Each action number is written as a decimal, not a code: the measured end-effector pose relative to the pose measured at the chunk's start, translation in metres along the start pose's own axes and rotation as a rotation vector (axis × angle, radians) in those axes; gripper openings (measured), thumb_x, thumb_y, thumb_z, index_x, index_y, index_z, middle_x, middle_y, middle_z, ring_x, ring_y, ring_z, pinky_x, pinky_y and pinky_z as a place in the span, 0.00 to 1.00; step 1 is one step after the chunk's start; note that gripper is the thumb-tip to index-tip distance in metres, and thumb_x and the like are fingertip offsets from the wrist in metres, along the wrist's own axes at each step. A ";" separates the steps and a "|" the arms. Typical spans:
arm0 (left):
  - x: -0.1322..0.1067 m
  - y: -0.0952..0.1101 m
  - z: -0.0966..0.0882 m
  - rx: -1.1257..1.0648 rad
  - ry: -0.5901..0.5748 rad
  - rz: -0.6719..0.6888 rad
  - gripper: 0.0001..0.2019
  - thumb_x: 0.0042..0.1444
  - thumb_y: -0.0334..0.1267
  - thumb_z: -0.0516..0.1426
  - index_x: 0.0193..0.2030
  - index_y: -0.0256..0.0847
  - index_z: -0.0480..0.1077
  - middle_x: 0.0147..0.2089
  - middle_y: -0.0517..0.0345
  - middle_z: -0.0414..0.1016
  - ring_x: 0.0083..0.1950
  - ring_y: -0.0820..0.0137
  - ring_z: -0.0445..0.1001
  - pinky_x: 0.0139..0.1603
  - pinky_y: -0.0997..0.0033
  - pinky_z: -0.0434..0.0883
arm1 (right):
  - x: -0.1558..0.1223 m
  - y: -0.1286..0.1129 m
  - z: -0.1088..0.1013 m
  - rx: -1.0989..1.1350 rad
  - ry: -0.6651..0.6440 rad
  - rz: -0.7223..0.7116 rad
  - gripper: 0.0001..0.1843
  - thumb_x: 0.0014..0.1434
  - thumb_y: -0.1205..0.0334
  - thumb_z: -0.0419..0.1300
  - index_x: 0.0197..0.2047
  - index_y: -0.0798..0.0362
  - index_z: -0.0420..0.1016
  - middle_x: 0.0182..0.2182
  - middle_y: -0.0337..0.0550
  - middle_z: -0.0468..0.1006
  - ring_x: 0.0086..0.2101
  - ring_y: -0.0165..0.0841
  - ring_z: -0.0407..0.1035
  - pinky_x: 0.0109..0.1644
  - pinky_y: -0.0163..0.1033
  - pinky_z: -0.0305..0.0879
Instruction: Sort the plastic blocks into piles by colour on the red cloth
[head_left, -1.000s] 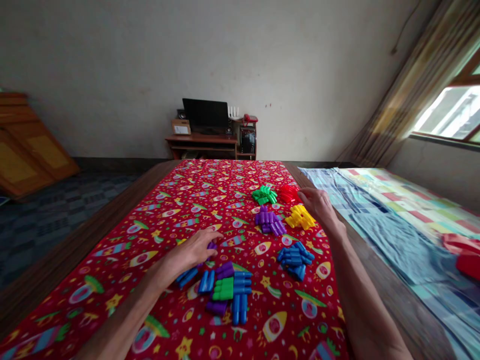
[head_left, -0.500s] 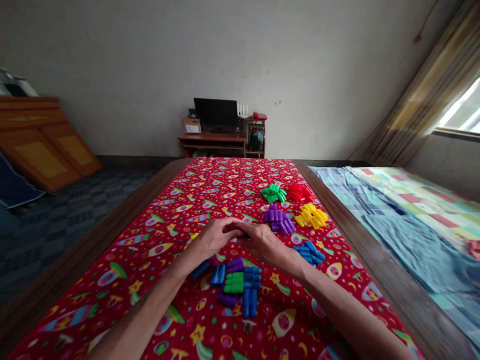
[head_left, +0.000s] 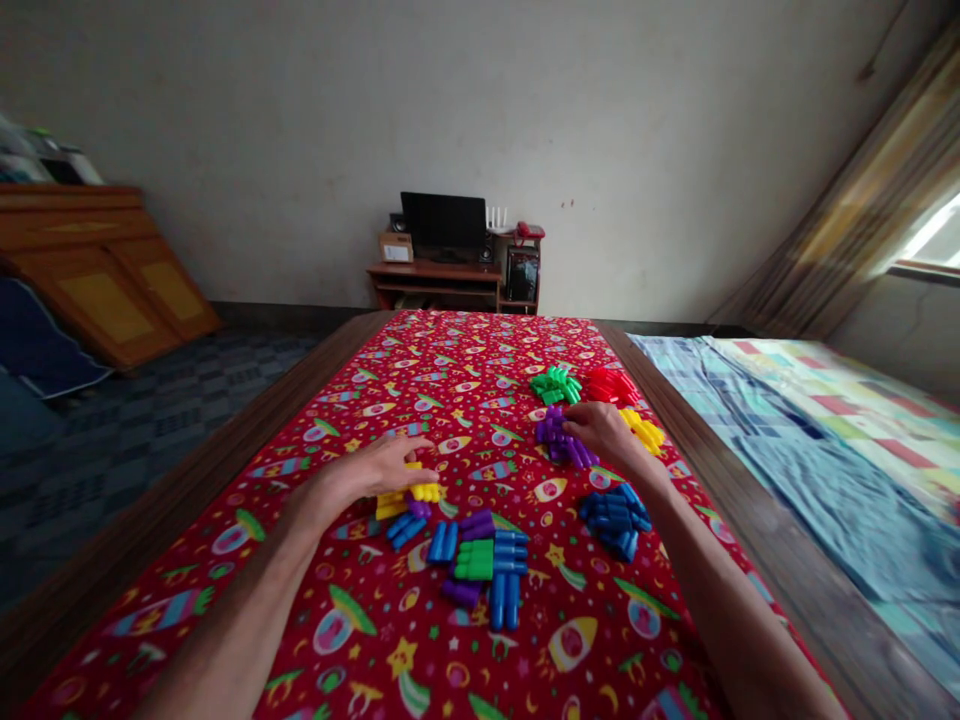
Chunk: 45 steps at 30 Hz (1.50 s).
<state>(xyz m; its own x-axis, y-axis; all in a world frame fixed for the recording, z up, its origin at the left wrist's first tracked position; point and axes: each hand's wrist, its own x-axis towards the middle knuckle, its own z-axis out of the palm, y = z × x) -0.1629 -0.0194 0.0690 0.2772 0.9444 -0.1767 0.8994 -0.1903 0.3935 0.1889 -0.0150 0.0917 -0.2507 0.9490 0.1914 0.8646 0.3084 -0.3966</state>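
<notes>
My left hand [head_left: 391, 465] hovers low over a small group of yellow building blocks [head_left: 394, 503] on the left, thumb and fingers apart. Beneath it, a purple block [head_left: 418, 508] and a blue block [head_left: 407, 531] lie close by. My right hand [head_left: 602, 430] reaches to a pile of purple blocks [head_left: 562, 440], its fingertips closed at the pile's upper edge and partly hiding it. Between my arms a flat cluster holds a green block [head_left: 474, 560], blue blocks [head_left: 505, 600] and purple ones [head_left: 461, 593]. Another blue block [head_left: 443, 542] sits at its left.
Behind my right hand are piles of green blocks [head_left: 555, 385], red blocks [head_left: 611, 385] and yellow blocks [head_left: 643, 432]. A blue pile [head_left: 616, 520] lies nearer, left of my right forearm. The red patterned cloth [head_left: 300, 620] covers a table with dark wooden edges [head_left: 697, 500].
My hands were together above the middle of the cloth and have parted. The left moved left to the yellow blocks, the right moved right and forward to the purple pile.
</notes>
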 end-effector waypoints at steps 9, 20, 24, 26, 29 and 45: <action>0.008 0.019 0.018 0.042 0.073 0.273 0.10 0.48 0.37 0.58 0.36 0.45 0.78 0.41 0.56 0.78 0.44 0.63 0.76 0.50 0.70 0.69 | -0.001 0.011 0.007 -0.083 -0.001 0.138 0.11 0.59 0.57 0.59 0.32 0.54 0.78 0.25 0.39 0.76 0.25 0.28 0.66 0.27 0.31 0.51; 0.011 0.007 0.027 -0.044 0.063 0.143 0.18 0.48 0.41 0.59 0.47 0.43 0.77 0.49 0.53 0.79 0.50 0.61 0.76 0.52 0.69 0.70 | -0.005 -0.002 -0.001 -0.187 -0.105 0.096 0.08 0.56 0.66 0.58 0.36 0.54 0.79 0.30 0.42 0.77 0.29 0.29 0.67 0.31 0.32 0.53; 0.012 0.013 0.026 -0.104 0.095 0.113 0.19 0.45 0.39 0.60 0.46 0.43 0.77 0.46 0.55 0.81 0.46 0.62 0.78 0.48 0.71 0.71 | -0.006 -0.006 -0.004 -0.107 -0.067 0.055 0.09 0.58 0.65 0.58 0.35 0.54 0.80 0.28 0.42 0.77 0.28 0.29 0.67 0.30 0.32 0.53; 0.014 0.022 0.022 -0.187 0.160 0.096 0.19 0.44 0.40 0.60 0.45 0.42 0.78 0.45 0.55 0.81 0.44 0.61 0.78 0.45 0.69 0.72 | -0.008 -0.012 -0.007 -0.073 0.020 0.035 0.10 0.60 0.65 0.55 0.35 0.55 0.79 0.26 0.42 0.77 0.27 0.29 0.68 0.29 0.33 0.53; 0.016 0.034 0.018 -0.434 0.229 0.111 0.25 0.44 0.45 0.61 0.50 0.39 0.75 0.46 0.52 0.80 0.44 0.59 0.78 0.44 0.66 0.73 | -0.012 -0.026 -0.007 0.024 0.124 -0.057 0.12 0.62 0.63 0.54 0.37 0.55 0.79 0.28 0.44 0.79 0.29 0.31 0.71 0.32 0.33 0.57; -0.019 0.065 0.017 -0.344 -0.047 0.239 0.30 0.55 0.46 0.58 0.65 0.45 0.63 0.61 0.49 0.72 0.62 0.55 0.69 0.60 0.59 0.67 | -0.013 -0.031 -0.002 -0.016 0.154 -0.305 0.19 0.62 0.61 0.59 0.56 0.52 0.73 0.44 0.52 0.80 0.41 0.39 0.75 0.42 0.38 0.67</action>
<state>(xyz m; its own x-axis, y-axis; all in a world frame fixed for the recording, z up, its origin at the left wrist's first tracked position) -0.1042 -0.0538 0.0824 0.4867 0.8698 -0.0814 0.6450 -0.2950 0.7050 0.1665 -0.0367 0.1032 -0.4316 0.7917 0.4325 0.7669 0.5744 -0.2861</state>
